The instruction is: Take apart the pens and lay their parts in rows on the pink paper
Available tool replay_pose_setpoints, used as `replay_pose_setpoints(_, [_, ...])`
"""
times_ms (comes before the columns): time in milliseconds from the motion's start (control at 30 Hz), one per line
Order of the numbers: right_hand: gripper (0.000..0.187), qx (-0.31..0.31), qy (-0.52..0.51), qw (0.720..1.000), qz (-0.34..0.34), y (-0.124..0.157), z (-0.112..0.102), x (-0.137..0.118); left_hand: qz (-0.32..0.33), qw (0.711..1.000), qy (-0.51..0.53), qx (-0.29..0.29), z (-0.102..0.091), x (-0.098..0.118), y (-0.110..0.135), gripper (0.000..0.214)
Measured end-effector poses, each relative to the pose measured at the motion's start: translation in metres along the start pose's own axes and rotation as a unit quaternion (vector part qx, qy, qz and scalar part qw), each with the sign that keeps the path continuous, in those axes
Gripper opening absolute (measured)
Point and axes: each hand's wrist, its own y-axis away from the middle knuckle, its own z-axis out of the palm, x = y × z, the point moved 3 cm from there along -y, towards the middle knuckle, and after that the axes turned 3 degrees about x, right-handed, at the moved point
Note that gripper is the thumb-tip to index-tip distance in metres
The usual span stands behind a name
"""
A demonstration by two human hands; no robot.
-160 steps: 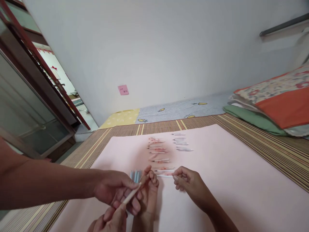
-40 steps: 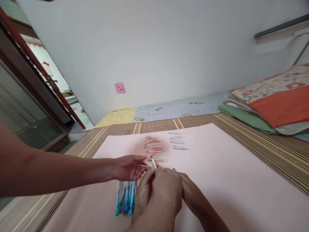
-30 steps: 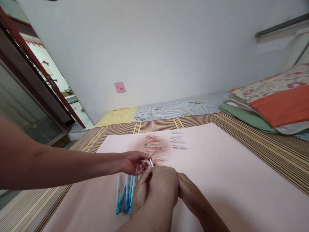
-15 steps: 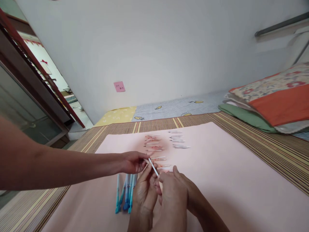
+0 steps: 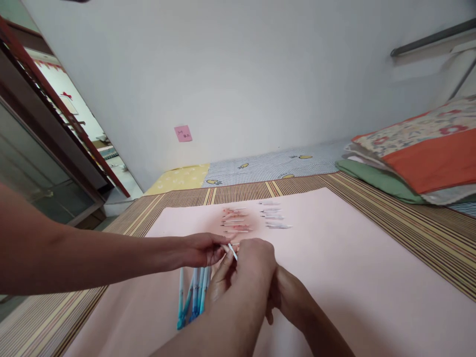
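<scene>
My left hand (image 5: 247, 275) is raised over the pink sheet (image 5: 353, 277), its fingers closed on a thin white stick (image 5: 232, 251) whose tip pokes out above them. My right hand (image 5: 292, 297) sits just behind and under it; its fingers are hidden by the left hand. Another person's hand (image 5: 203, 249) reaches in from the left on a long bare arm, fingertips pinched right at the stick's tip. A bundle of blue pens (image 5: 193, 300) lies on the sheet below that hand.
Further back on the sheet lie a row of pink pen parts (image 5: 236, 220) and a row of clear ones (image 5: 274, 215). A striped mat (image 5: 427, 233) borders the sheet. Stacked pillows (image 5: 420, 158) sit at right, a glass door (image 5: 33, 163) at left.
My left hand has moved up and across in front of my right hand and now covers most of the white stick. The other person's hand stays at the stick's tip.
</scene>
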Motion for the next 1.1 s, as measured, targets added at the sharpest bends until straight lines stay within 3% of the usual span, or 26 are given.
replay_pose_setpoints(300, [0.067, 0.000, -0.002, 1.000, -0.020, -0.001, 0.001, -0.003, 0.041, 0.999, -0.031, -0.015, 0.008, 0.002, 0.008, 0.002])
replay_pose_setpoints(533, [0.062, 0.014, 0.018, 0.999, -0.049, -0.004, 0.001, -0.001, 0.074, 0.993, -0.066, -0.066, 0.020, 0.002, 0.008, 0.018])
replay_pose_setpoints(700, [0.052, 0.082, 0.045, 0.993, -0.067, -0.008, -0.027, -0.009, 0.110, 0.983, -0.112, -0.099, 0.022, 0.000, 0.002, 0.019])
replay_pose_setpoints(867, [0.032, 0.183, 0.169, 0.963, -0.101, -0.010, -0.067, -0.013, 0.122, 0.984, -0.117, -0.048, 0.013, -0.003, -0.009, 0.004])
replay_pose_setpoints(1000, [0.014, 0.176, 0.252, 0.947, -0.093, -0.011, -0.071, -0.004, 0.106, 0.985, -0.134, -0.026, 0.009, 0.000, -0.007, 0.011])
replay_pose_setpoints(1100, [0.013, 0.148, 0.284, 0.942, -0.097, -0.009, -0.063, -0.004, 0.094, 0.985, -0.142, -0.011, 0.004, -0.013, -0.013, 0.018])
